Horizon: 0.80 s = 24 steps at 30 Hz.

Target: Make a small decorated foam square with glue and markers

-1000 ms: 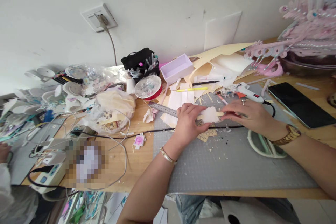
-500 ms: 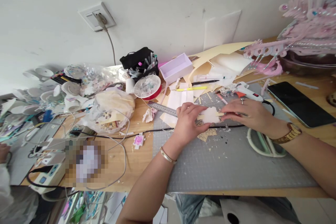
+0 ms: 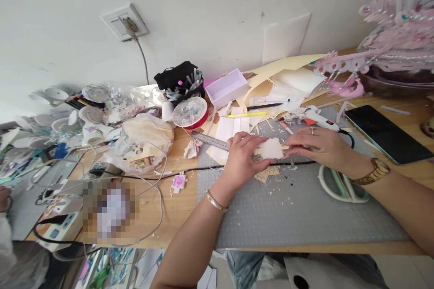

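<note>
My left hand (image 3: pixel 242 158) and my right hand (image 3: pixel 317 146) both rest on a grey cutting mat (image 3: pixel 298 210). Between them lies a small white cut-out piece (image 3: pixel 271 148) on a thin cream strip. The left fingers pinch its left edge. The right fingers are curled and press its right end; a red thing peeps from under them. A tan lattice scrap (image 3: pixel 267 174) lies just below the piece, and a black cable (image 3: pixel 190 169) runs under both hands.
A white glue gun (image 3: pixel 320 119), steel ruler (image 3: pixel 210 141), yellow pencil (image 3: pixel 247 114) and white box (image 3: pixel 228 87) lie behind the hands. A phone (image 3: pixel 386 134) is at the right, a pale scissor-like handle (image 3: pixel 339 187) beside my right wrist, and clutter and cables at the left.
</note>
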Motion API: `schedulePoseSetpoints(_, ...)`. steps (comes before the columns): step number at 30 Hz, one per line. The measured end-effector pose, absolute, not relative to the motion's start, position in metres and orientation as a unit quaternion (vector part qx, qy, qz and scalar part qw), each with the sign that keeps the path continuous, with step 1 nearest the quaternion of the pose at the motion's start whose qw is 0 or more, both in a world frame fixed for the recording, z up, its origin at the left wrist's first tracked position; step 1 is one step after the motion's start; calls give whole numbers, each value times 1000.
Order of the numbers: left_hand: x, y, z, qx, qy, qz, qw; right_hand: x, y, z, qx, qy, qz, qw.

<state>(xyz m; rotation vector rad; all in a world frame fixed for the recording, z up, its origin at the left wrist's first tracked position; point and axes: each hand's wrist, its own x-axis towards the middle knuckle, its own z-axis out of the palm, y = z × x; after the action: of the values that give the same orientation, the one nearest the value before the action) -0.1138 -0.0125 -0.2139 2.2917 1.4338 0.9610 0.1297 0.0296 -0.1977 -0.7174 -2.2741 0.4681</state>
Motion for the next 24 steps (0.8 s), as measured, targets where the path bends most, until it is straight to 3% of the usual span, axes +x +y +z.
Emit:
schedulePoseSetpoints(9, -114, -12, -213, 790, 502, 329, 124, 134, 28, -193, -322, -855, 227, 338)
schedulePoseSetpoints(14, -113, -14, -212, 793, 506, 332, 74, 128, 26, -197, -460, -696, 408, 371)
schedulePoseSetpoints(18, -111, -19, -208, 799, 494, 340, 33, 118, 22, -201, -444, -599, 575, 336)
schedulePoseSetpoints(24, -108, -21, -208, 808, 495, 317, 32, 110, 14, -194, -423, -544, 648, 325)
